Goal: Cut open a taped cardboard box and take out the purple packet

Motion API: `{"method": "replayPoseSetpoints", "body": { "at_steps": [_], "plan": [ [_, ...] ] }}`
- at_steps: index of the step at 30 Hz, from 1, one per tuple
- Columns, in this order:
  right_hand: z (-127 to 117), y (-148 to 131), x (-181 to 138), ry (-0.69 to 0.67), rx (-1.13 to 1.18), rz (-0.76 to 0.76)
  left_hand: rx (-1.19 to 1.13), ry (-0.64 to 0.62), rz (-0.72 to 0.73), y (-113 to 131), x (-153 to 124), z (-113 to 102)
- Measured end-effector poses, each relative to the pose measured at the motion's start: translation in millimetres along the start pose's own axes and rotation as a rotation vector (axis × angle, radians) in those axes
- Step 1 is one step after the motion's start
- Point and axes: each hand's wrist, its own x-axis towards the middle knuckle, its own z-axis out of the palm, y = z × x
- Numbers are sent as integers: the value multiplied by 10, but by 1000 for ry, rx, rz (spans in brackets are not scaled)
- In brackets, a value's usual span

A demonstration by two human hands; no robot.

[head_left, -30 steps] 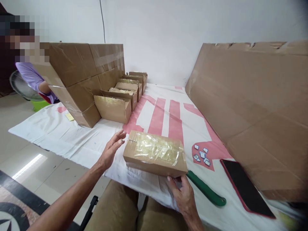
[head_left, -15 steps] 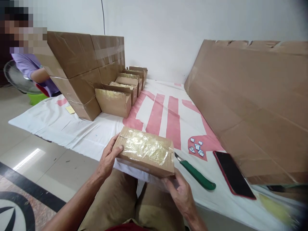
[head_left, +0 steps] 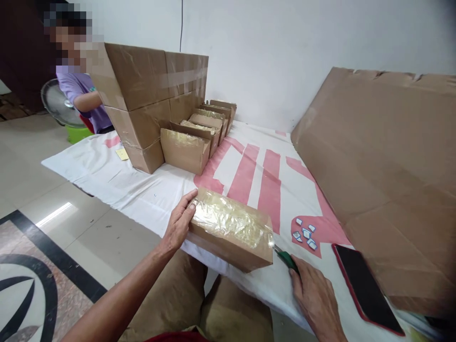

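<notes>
A small cardboard box wrapped in clear tape lies on the white and red cloth at its near edge. My left hand grips the box's left end. My right hand lies over the green handle of a knife, whose blade tip shows right beside the box's right end. Whether the fingers are closed round the handle is hidden.
A row of open small boxes stands beside stacked big cartons at the far left. A large cardboard sheet leans on the right. A dark phone and several small cards lie near it. Another person sits behind the cartons.
My right hand let go of the box's near side and moved right onto the knife handle. The left hand went from reaching to gripping the box's left end. The view shifted left.
</notes>
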Motion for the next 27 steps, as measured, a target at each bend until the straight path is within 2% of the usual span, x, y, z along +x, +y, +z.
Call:
{"method": "replayPoseSetpoints", "body": {
  "at_steps": [3,7,9,11,14,17,21,27],
  "plan": [
    [-218,17,37,46,159,93,16,6,41,-78,-20,1],
    [-772,-175,251,3,263,253,16,-19,62,-137,-42,-15],
    [-1017,-462,434,-11,268,153,2,-21,54,-151,-46,-14],
    [-1162,-846,639,-55,283,-65,-17,-20,38,-159,-47,-6],
    [-1184,-1436,944,-146,243,-360,-49,-21,22,-162,-43,9],
    [-1080,-1858,1197,-206,83,-508,-72,-3,25,-160,-34,25],
    [-964,-2131,1397,-313,-113,-556,-75,7,23,-154,-25,37],
    [-992,-2303,1430,-420,-290,-527,-93,-2,32,-139,-24,37]
  ]
}}
